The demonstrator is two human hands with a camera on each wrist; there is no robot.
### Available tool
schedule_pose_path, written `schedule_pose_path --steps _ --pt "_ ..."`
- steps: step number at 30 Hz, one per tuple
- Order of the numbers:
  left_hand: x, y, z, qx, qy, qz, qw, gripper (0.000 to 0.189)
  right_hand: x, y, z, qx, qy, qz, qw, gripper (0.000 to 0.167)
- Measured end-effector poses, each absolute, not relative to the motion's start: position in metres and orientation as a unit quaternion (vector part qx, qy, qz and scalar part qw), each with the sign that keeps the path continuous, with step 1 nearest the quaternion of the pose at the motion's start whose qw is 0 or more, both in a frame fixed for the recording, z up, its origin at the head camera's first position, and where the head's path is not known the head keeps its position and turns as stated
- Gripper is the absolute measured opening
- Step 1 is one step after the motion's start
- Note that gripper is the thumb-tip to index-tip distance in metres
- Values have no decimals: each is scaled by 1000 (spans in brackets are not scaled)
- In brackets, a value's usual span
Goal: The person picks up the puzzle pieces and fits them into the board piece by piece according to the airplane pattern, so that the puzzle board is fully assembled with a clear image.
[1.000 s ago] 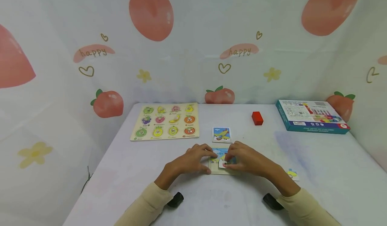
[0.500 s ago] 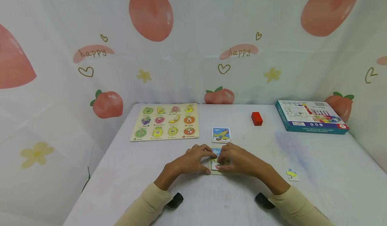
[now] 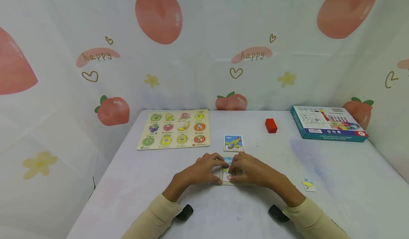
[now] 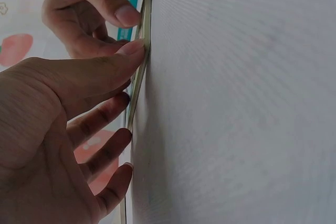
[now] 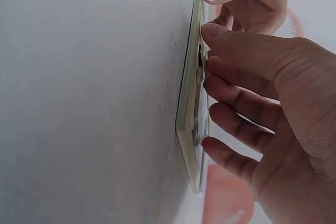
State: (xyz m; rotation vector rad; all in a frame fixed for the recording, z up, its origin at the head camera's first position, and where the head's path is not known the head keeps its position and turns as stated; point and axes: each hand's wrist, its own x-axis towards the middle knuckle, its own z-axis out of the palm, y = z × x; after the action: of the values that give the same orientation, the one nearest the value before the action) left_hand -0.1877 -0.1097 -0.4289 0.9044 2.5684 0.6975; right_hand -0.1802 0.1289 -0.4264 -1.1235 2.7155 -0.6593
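Note:
A small wooden jigsaw board [image 3: 227,183] lies on the table before me, mostly covered by both hands. My left hand [image 3: 206,169] steadies its left side, thumb at the near edge and index finger over the picture. From the right, my right hand [image 3: 254,168] pinches a white-edged jigsaw piece [image 3: 226,176] low against the board's left part. The left wrist view shows the board edge-on [image 4: 148,19] under the left thumb. In the right wrist view the right fingers bend over the board [image 5: 185,114]; the piece itself is largely hidden there.
A loose yellow-and-white jigsaw piece [image 3: 308,185] lies right of the right forearm. Behind the board is an airplane picture tile [image 3: 233,143]. Farther back are a fruit puzzle board [image 3: 174,129], a red block [image 3: 271,125] and a teal-edged box [image 3: 329,123].
My right hand has moved left with the piece, from the board's middle to its left part, then slightly toward me. The loose piece at right has come into fuller view. My left hand stays put.

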Motion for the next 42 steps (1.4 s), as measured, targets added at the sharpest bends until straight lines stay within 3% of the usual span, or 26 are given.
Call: schedule_pose_path --steps 20,33,42 --pt "-185 -111 -427 322 899 251 161 54 -176 126 -428 -370 906 -200 60 21" --pt "-183 -107 -429 314 902 263 135 36 -173 126 -425 -375 902 -207 54 17" --pt "-181 -102 -430 295 911 258 128 35 -174 127 -425 -376 901 -212 50 13"
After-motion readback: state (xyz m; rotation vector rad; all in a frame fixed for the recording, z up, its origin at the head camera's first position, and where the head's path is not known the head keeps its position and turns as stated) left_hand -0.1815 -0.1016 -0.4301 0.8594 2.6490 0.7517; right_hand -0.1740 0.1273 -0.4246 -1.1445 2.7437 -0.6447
